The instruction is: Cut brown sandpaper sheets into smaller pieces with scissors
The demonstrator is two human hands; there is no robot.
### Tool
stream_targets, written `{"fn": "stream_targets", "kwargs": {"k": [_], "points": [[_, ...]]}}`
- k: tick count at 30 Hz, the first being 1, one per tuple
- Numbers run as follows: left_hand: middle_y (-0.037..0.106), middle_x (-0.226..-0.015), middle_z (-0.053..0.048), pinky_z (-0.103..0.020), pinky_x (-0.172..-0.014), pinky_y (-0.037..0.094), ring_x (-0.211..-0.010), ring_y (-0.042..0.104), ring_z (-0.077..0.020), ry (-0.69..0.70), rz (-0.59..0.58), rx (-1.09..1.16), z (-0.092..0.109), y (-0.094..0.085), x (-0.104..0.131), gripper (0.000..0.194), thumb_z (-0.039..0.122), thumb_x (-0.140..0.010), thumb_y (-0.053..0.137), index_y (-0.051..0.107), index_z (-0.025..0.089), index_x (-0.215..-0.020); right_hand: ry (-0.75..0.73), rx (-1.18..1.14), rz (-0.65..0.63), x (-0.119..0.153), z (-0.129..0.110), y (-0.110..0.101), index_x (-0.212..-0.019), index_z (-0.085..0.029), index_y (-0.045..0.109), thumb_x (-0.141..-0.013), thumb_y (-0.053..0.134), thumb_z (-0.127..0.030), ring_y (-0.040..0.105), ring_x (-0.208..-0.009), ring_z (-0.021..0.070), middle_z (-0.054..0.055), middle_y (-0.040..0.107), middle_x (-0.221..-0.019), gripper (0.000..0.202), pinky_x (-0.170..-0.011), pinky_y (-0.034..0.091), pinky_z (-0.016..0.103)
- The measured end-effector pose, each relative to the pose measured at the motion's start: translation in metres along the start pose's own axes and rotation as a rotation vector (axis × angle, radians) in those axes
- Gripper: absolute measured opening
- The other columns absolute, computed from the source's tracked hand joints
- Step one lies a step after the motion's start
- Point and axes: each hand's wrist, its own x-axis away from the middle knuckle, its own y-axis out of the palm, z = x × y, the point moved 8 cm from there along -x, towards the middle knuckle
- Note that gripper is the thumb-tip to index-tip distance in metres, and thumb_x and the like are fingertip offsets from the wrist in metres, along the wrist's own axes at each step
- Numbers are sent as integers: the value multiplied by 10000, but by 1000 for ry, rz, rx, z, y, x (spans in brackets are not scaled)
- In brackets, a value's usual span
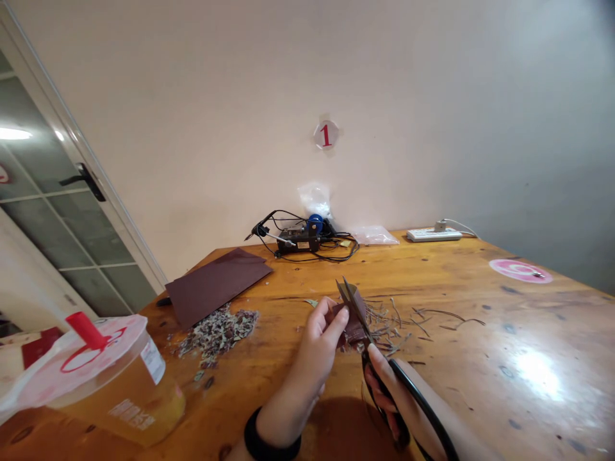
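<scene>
My left hand (323, 334), with a black band on its wrist, pinches a small piece of dark brown sheet (354, 328) between thumb and fingers. My right hand (387, 384) is wrapped round the black handles of a pair of scissors (358, 306). The blades point away from me, slightly parted, and lie along the right part of the brown piece. Thin brown strips (391, 326) lie scattered on the table just beyond and to the right of my hands.
Larger dark brown sheets (218, 282) lie at the left, beside a heap of shreds (221, 333). A drink cup (125, 390) with a red straw stands front left. A soldering station (298, 240) with cables, a plastic bag (375, 235) and a power strip (433, 235) line the back edge.
</scene>
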Motion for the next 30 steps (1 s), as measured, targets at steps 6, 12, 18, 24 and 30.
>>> {"fn": "stream_targets", "kwargs": {"k": [6,12,18,24,30], "points": [[588,-730,9,-236,-646,426,-665,528,-124,19,0,-5,-2,-1,-1,359,469,-728,750,527,189,-758,104,-67,-51,-11,19,10,-541,-251,408,-840,314,-773,441,-385,136,-6,402,-435,609,-355,378,254],[508,-663,47,-210,-586,375,-603,443,-95,21,-2,-50,-5,-4,-2,399,503,-741,728,473,196,-732,180,-161,-98,-16,31,12,-506,-242,378,-798,417,-781,371,-353,106,-25,376,-434,614,-350,347,253],[498,-684,42,-211,-601,379,-642,454,-103,-18,-18,-61,-2,1,2,431,526,-710,743,474,190,-736,141,-223,-111,-6,27,15,-541,-234,416,-768,426,-816,336,-315,93,-48,362,-404,625,-332,293,235],[480,-687,46,-210,-630,381,-654,441,-99,31,56,-109,7,-8,-1,406,531,-743,707,490,189,-754,111,-314,-84,-11,26,20,-528,-226,470,-710,326,-897,336,-263,93,-61,350,-342,710,-306,306,218],[475,-665,41,-220,-633,385,-648,448,-108,93,-40,-289,16,2,2,373,525,-804,632,479,194,-725,-66,-323,212,-6,0,-11,-515,-214,475,-656,571,-816,407,-338,90,-35,443,-384,626,-357,346,212]]}}
